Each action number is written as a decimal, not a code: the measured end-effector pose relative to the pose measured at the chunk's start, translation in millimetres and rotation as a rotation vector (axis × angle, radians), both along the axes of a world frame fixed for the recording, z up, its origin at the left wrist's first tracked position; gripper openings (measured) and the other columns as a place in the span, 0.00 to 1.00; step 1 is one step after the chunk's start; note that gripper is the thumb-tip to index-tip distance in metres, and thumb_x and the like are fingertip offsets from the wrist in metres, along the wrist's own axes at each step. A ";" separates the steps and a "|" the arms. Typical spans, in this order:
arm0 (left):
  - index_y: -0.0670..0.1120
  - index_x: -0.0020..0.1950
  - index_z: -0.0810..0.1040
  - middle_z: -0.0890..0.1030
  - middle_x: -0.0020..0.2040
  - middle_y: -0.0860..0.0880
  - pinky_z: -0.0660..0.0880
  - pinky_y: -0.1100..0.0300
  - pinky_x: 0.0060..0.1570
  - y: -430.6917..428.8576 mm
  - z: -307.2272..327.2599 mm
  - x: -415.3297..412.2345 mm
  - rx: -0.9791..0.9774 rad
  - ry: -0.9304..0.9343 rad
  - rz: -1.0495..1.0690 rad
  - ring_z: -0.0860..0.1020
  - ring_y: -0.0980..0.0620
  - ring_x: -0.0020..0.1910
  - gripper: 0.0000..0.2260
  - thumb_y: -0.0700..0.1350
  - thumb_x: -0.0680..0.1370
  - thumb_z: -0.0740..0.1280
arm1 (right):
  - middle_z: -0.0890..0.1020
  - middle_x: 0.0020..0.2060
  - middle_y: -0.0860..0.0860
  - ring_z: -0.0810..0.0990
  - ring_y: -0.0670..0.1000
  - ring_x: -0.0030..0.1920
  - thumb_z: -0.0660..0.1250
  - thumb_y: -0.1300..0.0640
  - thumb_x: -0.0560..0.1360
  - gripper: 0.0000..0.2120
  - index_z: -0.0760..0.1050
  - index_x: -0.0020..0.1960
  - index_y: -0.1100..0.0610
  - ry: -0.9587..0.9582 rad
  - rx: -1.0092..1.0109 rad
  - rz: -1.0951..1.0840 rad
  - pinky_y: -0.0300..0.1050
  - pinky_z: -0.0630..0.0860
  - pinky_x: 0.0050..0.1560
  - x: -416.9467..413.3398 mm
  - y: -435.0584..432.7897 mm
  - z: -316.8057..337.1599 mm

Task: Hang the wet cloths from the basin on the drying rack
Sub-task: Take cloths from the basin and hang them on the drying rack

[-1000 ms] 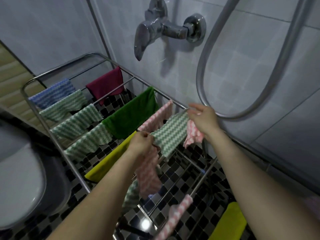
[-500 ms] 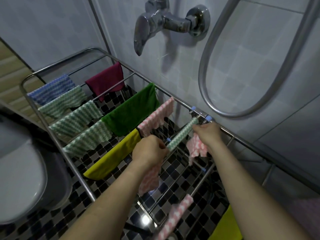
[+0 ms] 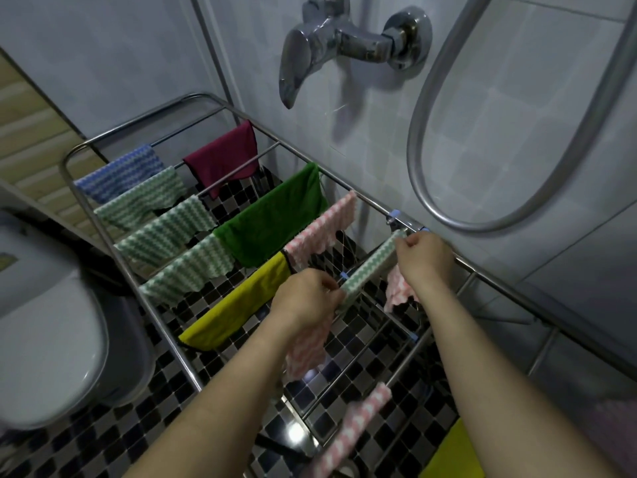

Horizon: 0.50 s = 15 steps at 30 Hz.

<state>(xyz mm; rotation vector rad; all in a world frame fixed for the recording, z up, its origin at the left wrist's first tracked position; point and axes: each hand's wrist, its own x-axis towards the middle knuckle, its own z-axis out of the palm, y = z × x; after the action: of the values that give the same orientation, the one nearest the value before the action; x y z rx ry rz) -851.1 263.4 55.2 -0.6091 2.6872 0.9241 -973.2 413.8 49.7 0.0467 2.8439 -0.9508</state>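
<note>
I see my left hand [image 3: 306, 298] pinching the near end of a green-striped cloth [image 3: 370, 267], and my right hand [image 3: 422, 258] pinching its far end by the rack's wall-side rail. The cloth lies stretched along a bar of the rack [image 3: 103, 222], between the two hands. The fingers of both hands are clenched on it. Each hand also has a pink-checked cloth bunched beneath it: one [image 3: 306, 350] hangs below the left palm, another [image 3: 396, 291] below the right wrist; I cannot tell whether these are gripped or just draped on the bars.

Farther along the rack, cloths are already hung: a blue-striped one [image 3: 120, 172] at the far corner, three green-striped ones beside it, a maroon one [image 3: 224, 157], a plain green one [image 3: 275, 219], a pink-checked one [image 3: 324, 229] and a yellow one [image 3: 238, 301]. Another pink cloth [image 3: 351, 432] hangs over a near bar, and a yellow piece [image 3: 451, 453] shows at the bottom edge.

A chrome tap [image 3: 331, 39] and a looped hose [image 3: 517, 132] are on the tiled wall above the rack. A toilet [image 3: 44, 339] stands to the left on the black-and-white checked floor [image 3: 103, 443]. I can read no labels or writing anywhere. The basin is out of view.
</note>
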 end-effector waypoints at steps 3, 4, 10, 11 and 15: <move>0.49 0.50 0.81 0.83 0.47 0.50 0.79 0.50 0.51 -4.0 18.9 10.4 0.260 0.042 0.072 0.81 0.51 0.46 0.04 0.48 0.77 0.70 | 0.80 0.40 0.50 0.76 0.52 0.38 0.64 0.55 0.78 0.08 0.80 0.52 0.55 0.101 -0.040 0.087 0.36 0.63 0.31 12.4 8.9 15.4; 0.48 0.50 0.81 0.82 0.46 0.48 0.79 0.51 0.51 -4.9 27.4 14.6 0.367 0.045 0.109 0.80 0.50 0.46 0.03 0.45 0.77 0.70 | 0.80 0.42 0.49 0.77 0.51 0.40 0.65 0.56 0.77 0.07 0.81 0.52 0.54 0.102 -0.079 0.133 0.37 0.66 0.34 17.6 11.2 19.0; 0.44 0.55 0.81 0.76 0.44 0.41 0.71 0.55 0.42 -13.3 62.2 57.7 0.903 0.153 0.318 0.73 0.44 0.42 0.11 0.33 0.77 0.65 | 0.85 0.39 0.47 0.83 0.41 0.38 0.71 0.51 0.74 0.05 0.83 0.48 0.49 -0.316 -0.666 0.406 0.43 0.75 0.40 61.9 17.5 50.6; 0.43 0.55 0.81 0.77 0.43 0.41 0.72 0.56 0.43 -13.3 67.8 62.4 0.958 0.195 0.330 0.73 0.45 0.42 0.12 0.31 0.77 0.64 | 0.86 0.42 0.47 0.83 0.39 0.41 0.71 0.48 0.73 0.08 0.83 0.50 0.48 -0.365 -0.653 0.487 0.48 0.78 0.42 66.9 16.2 54.6; 0.41 0.54 0.79 0.79 0.38 0.46 0.75 0.61 0.44 -9.7 93.1 79.4 1.090 0.321 0.278 0.79 0.52 0.38 0.16 0.25 0.73 0.62 | 0.82 0.60 0.48 0.79 0.44 0.62 0.76 0.46 0.68 0.23 0.78 0.63 0.47 -0.517 -0.649 0.743 0.61 0.72 0.65 91.1 6.6 72.0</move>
<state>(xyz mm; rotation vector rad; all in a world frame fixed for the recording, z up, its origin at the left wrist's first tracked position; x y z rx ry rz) -771.7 253.6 148.3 -0.5740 1.8361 2.4217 -882.0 420.4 121.7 -0.6673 1.7472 -1.3374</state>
